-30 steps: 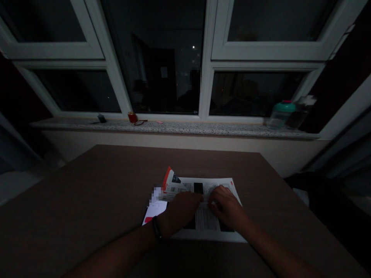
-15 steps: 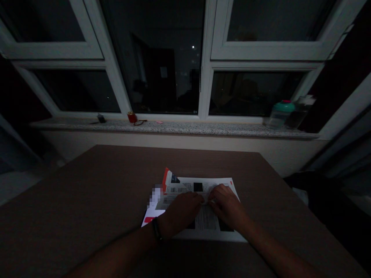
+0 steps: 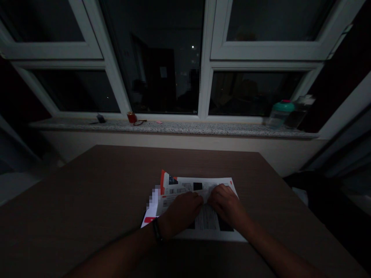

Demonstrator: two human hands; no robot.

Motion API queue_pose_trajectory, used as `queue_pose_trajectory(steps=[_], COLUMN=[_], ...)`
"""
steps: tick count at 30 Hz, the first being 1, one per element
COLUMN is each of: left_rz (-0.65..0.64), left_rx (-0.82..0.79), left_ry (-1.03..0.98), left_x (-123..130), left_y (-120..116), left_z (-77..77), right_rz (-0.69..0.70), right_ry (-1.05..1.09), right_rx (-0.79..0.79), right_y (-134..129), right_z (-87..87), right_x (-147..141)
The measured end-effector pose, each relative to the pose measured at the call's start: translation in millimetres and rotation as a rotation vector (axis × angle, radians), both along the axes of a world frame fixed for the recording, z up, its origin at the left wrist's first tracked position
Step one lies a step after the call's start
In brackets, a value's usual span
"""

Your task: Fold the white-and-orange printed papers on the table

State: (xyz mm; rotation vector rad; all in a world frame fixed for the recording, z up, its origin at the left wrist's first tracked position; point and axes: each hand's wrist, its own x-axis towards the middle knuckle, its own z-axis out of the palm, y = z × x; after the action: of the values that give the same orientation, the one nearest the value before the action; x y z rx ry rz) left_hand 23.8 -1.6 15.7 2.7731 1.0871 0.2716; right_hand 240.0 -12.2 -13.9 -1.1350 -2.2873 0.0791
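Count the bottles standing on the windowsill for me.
2: the teal-lidded bottle near the right end of the windowsill, and the pale-capped bottle just right of it. Another could be hidden behind them in the dim light.

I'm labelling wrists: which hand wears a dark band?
The left hand, nearer the lit screen; a dark band circles its wrist, while the right hand shows none.

**Plenty of print, none of it legible**

We see columns of small text and tiny orange-red marks on the printed sheet (image 3: 206, 220), too dim to read. On the lit screen (image 3: 151, 208) at its left, we cannot make out any wording.
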Motion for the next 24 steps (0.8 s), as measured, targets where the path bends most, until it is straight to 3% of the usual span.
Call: queue_pose_trajectory(steps=[7,11,17,21,24], left_rz=[-0.082,-0.108,-0.028,-0.097,-0.064], left_rx=[0.005,0.055,0.122,0.165,0.154], left_ry=[-0.051,-0.069,-0.002,0.052,0.033], left_x=[-0.4,-3.6,-8.1,-10.9,-12.3], left_y=[-0.5,-1.8,-1.2,0.2,1.0], left_z=[0.4,-5.0,-13.7,-12.0,-13.3], right_rz=[-0.057,-0.254,-0.491,-0.473,-0.436], right_ry=[-0.014,-0.059,-0.15,-0.15,-0.121], right_rx=[-0.064,-0.095,-0.105,-0.142,-0.194], right_y=[-2.9,-4.5,-7.6,-9.4,-8.3], right_z=[5.9,8.9,9.0,9.5,7.7], right_x=[-0.2,0.2,3.1,4.0,2.0])
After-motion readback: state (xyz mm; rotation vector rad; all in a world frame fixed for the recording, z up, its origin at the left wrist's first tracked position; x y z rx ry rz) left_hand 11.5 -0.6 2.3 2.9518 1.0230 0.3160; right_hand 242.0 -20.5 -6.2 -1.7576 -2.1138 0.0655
